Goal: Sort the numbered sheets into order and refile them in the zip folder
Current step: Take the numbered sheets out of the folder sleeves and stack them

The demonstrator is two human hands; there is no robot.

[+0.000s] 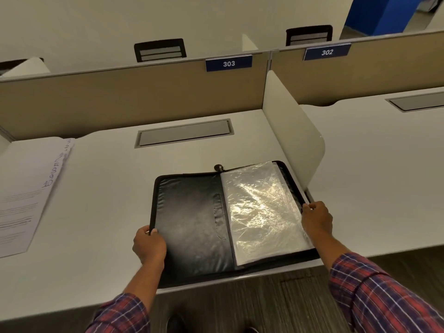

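Head view: left hand [149, 246] and right hand [317, 219] pinch the side rims of the open zip folder [192, 224] at the desk [108, 188] near edge, likely steadying it for the sheets [26, 188].

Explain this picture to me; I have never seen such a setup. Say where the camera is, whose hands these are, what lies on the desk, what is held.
No machine here: a person wears one camera on the head, looking down at their own hands. On the white desk lies a black zip folder, opened flat, clear sleeves on its right half. The left hand grips its left edge, the right hand its right edge. The numbered sheets lie fanned at far left, untouched.
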